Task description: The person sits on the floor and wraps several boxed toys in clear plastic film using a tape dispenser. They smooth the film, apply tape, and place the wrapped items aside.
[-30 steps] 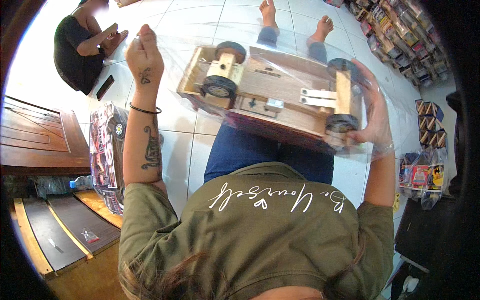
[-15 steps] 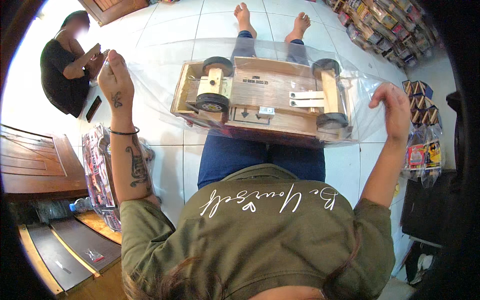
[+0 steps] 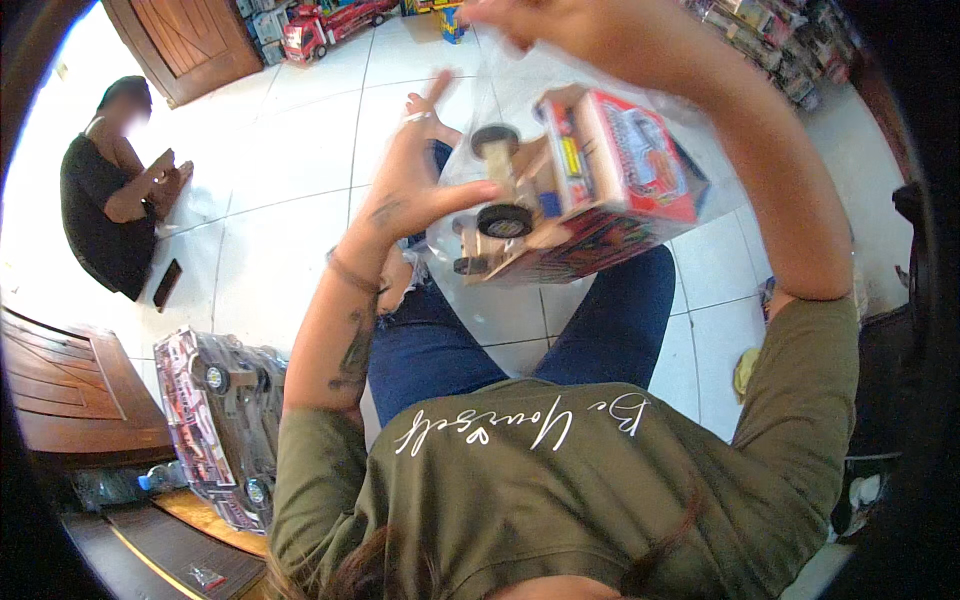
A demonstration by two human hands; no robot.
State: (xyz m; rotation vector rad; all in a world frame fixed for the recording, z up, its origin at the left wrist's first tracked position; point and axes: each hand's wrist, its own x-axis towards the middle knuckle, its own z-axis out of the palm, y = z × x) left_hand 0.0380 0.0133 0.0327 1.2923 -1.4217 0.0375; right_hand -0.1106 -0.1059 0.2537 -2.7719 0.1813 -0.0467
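Note:
A wooden toy truck (image 3: 585, 190) with black wheels and a red printed end panel is tilted above my lap, inside a clear plastic bag (image 3: 690, 150). Its wheels point left and its red end faces up and right. My left hand (image 3: 415, 180) is at the truck's left, fingers apart and thumb stretched across beside a black wheel (image 3: 505, 221). My right hand (image 3: 570, 35) is raised over the far side of the bag at the top edge. Motion blurs its fingers, so whether they grip the plastic is unclear.
Another bagged toy truck (image 3: 215, 420) stands on end at my left, beside a dark wooden board (image 3: 140, 550). A person (image 3: 110, 190) sits at the far left near a black phone (image 3: 168, 284). A red toy truck (image 3: 325, 28) stands at the back; bagged toys (image 3: 780, 45) are stacked far right.
The truck has turned from lying level, underside up, to a slanted pose with its red end showing. My right hand has swung up and left; my left hand has come in toward the wheels.

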